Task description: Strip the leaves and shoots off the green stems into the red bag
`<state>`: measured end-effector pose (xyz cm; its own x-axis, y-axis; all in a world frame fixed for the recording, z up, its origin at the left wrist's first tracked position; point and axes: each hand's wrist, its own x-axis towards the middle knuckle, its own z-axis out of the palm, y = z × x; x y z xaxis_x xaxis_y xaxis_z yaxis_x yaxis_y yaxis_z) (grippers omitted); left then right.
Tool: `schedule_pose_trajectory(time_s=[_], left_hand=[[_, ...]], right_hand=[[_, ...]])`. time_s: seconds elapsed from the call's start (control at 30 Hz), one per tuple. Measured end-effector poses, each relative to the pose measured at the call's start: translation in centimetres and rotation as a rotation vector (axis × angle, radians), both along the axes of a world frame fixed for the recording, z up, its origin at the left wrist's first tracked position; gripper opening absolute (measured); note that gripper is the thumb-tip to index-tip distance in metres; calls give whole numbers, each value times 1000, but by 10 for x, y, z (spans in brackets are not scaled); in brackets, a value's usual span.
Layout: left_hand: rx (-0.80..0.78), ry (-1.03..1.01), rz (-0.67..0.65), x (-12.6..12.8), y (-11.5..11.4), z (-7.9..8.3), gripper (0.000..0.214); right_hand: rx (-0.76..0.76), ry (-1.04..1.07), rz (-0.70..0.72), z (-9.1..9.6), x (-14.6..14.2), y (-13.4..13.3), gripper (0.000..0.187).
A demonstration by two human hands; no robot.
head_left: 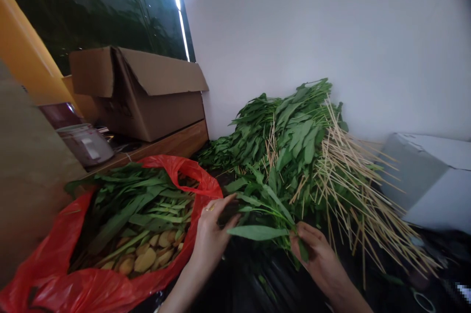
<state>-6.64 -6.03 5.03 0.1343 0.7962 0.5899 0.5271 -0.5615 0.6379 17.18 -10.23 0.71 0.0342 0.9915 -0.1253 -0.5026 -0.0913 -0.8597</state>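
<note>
My right hand (312, 247) is closed around the stem end of a small bunch of leafy greens (263, 232), which look like water spinach. One long leaf of the bunch points left, toward my left hand (212, 232). That hand wears a ring and has its fingers apart at the leaf tips; whether it touches them I cannot tell. Behind the bunch rises a large heap of the same greens (298, 131), with many thin wooden skewers (353, 175) lying across its right side. Left of my hands, a red plastic bag (79, 288) stands open, holding cut greens (136, 200) and pale slices (145, 259).
An open cardboard box (158, 112) sits on a wooden ledge (180, 139) at the back left, with a whitish tub (86, 143) nearer me. A white box (434, 180) stands at the right, against the wall (312, 18). Black plastic sheeting (235, 278) lies under the greens.
</note>
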Motion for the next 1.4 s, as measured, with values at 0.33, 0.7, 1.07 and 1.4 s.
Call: schedule_pose_trajectory(time_s=[0.33, 0.7, 1.07, 1.4], left_hand=[[-365, -354, -115, -1, 2, 0, 32], [-585, -844, -306, 5, 11, -1, 68], [-465, -766, -372, 0, -1, 5, 26], [-427, -714, -217, -2, -2, 9, 31]], right_hand=[[79, -284, 65, -6, 1, -3, 35], [344, -812, 213, -8, -3, -3, 28], [306, -857, 64, -10, 0, 2, 29], [253, -718, -29, -10, -1, 4, 27]])
